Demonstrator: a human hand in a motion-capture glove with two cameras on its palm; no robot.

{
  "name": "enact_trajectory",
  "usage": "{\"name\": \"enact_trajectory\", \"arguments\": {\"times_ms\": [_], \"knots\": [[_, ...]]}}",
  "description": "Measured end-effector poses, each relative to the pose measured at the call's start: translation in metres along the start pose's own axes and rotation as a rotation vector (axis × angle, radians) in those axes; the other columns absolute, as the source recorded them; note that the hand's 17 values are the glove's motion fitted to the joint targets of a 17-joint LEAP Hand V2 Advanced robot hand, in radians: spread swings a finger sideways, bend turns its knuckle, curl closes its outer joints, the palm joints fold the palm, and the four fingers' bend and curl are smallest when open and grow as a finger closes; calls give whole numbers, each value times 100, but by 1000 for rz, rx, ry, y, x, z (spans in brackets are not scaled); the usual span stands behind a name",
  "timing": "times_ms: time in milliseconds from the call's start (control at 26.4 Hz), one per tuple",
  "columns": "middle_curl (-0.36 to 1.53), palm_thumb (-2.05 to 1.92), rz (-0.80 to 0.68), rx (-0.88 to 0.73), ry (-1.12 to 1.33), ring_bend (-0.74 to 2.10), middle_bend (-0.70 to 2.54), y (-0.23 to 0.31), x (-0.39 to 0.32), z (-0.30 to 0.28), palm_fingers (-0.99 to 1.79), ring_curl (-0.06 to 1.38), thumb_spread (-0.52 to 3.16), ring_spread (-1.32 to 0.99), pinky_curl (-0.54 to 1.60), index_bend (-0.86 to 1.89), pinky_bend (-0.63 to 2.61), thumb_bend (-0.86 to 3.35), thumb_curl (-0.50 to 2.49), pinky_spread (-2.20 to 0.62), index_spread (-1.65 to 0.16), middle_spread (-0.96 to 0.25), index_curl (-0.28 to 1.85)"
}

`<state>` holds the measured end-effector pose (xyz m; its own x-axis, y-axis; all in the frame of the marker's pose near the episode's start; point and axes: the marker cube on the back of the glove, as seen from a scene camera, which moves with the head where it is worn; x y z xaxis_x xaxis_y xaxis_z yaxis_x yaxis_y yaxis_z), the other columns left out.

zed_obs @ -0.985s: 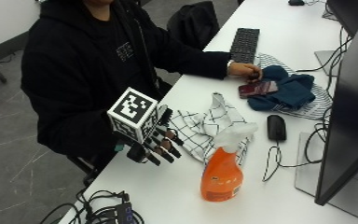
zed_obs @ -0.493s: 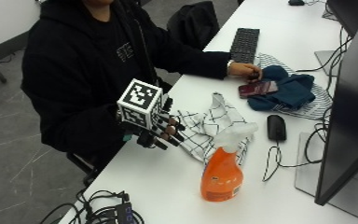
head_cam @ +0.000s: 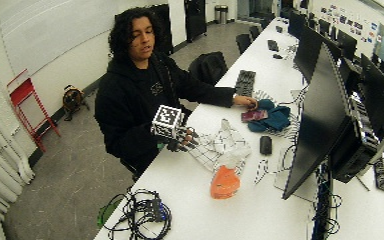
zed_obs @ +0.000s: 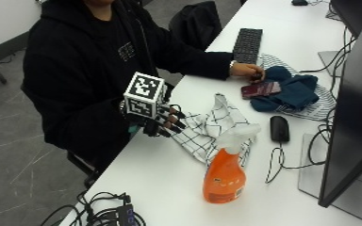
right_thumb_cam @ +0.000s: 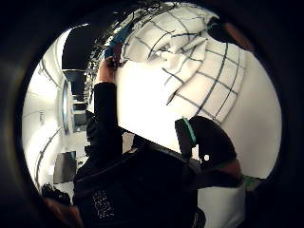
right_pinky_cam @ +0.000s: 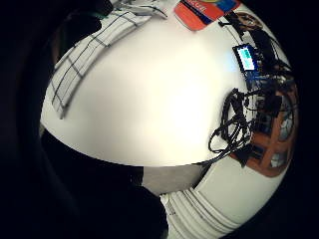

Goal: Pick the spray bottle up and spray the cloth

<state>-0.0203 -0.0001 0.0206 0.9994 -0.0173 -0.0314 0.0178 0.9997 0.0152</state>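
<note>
Nothing of the job is done yet. My gloved right hand (zed_obs: 162, 123) hangs over the near edge of the table (zed_obs: 168, 179), beside the checked cloth (zed_obs: 209, 129), fingers loosely curled and holding nothing. The spray bottle (zed_obs: 226, 170) stands upright on the table, untouched, just past the cloth's near end and apart from my hand. My bare hand (zed_obs: 247, 70) rests far up the table by a phone (zed_obs: 262, 88) and a blue garment (zed_obs: 294, 92). I judge that everything is left: reach across, grip the bottle, aim its nozzle at the cloth and squeeze the trigger.
</note>
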Motion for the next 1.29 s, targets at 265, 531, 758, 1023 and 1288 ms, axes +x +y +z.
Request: {"name": "enact_trajectory", "arguments": {"times_ms": [265, 531, 758, 1023, 1288], "knots": [[32, 65, 116, 57, 22, 25, 20, -15, 47, -39, 53, 27, 114, -6, 29, 15, 23, 8, 30, 19, -37, -4, 29], [33, 66, 223, 100, 86, 25, 20, -46, 102, -90, 53, 28, 115, -7, 30, 15, 22, 5, 31, 20, -37, -4, 28], [34, 67, 302, 219, 48, 29, 21, -85, 147, -138, 58, 29, 115, -8, 31, 11, 24, 2, 32, 19, -37, -5, 27], [37, 53, 276, 354, -167, 38, 28, -138, 167, -172, 68, 33, 109, -13, 33, 5, 27, -6, 29, 15, -37, -8, 22], [39, 56, 202, 374, -518, 42, 33, -182, 170, -178, 80, 34, 100, -17, 33, 12, 25, -2, 31, 9, -36, -13, 21]]}}
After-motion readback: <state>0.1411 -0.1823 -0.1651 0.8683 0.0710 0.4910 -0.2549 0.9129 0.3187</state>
